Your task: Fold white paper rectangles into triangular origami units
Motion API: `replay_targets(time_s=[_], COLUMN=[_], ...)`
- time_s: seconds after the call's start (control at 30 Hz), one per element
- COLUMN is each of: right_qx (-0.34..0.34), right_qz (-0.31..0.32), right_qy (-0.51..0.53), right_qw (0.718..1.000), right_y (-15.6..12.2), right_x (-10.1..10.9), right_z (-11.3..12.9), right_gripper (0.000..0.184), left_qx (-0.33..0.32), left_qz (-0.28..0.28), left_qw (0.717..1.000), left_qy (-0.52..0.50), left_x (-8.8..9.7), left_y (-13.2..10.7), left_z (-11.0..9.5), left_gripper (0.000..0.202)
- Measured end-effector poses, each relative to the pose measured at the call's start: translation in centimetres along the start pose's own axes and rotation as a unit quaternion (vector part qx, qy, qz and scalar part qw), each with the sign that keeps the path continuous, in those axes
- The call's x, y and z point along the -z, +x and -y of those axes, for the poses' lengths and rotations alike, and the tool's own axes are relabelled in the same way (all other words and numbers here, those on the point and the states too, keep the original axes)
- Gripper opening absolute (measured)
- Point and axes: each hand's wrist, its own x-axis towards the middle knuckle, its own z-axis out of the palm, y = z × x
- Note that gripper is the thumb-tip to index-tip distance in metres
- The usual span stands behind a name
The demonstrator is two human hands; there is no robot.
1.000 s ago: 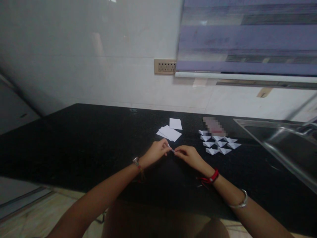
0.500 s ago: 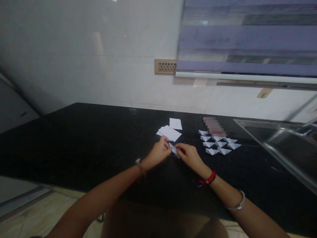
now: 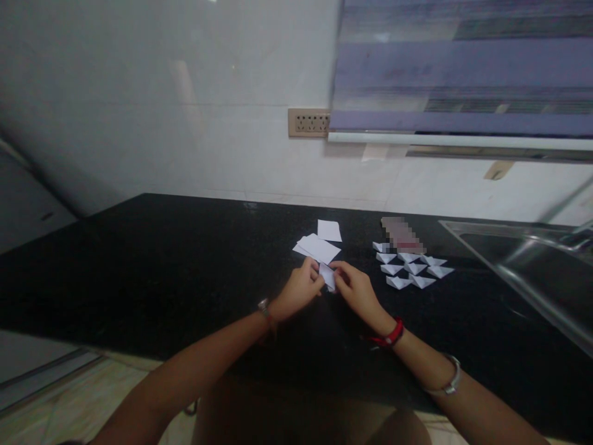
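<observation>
Centre of frame, just above the black countertop: the paper piece is held between both hands; the left hand has its fingers closed on the piece's left edge, and the right hand has its fingers pinched on the right edge; the hands nearly touch.

Handling, as judged: the piece is very light, thin and limp; it creases readily and would tear under a hard pull; it is best taken at its edges or corners with fingertip pinches, as it is now.

Surroundings: loose paper sheets lie just above the hands, with a single sheet beyond them; a cluster of folded paper triangles sits right of centre, near the right hand but apart from it; a blurred object lies at the cluster's upper edge.

Edges and room: the sink rim bounds the right of the frame; the counter's front edge runs below the wrists; the widest open stretch of counter is in the left half of the frame.
</observation>
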Motion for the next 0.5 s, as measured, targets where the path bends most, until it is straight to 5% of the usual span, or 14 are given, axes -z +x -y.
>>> replay_targets(time_s=[0.5], right_qx=[-0.011], right_qz=[-0.007], right_qy=[0.025], right_qw=[1.000], right_y=[0.14], right_x=[0.21], right_z=[-0.52], right_gripper=[0.013], left_qx=[-0.047], left_qz=[-0.008], left_qw=[0.996], left_qy=[0.074], left_x=[0.40], left_y=[0.00], left_z=[-0.32], left_gripper=[0.017])
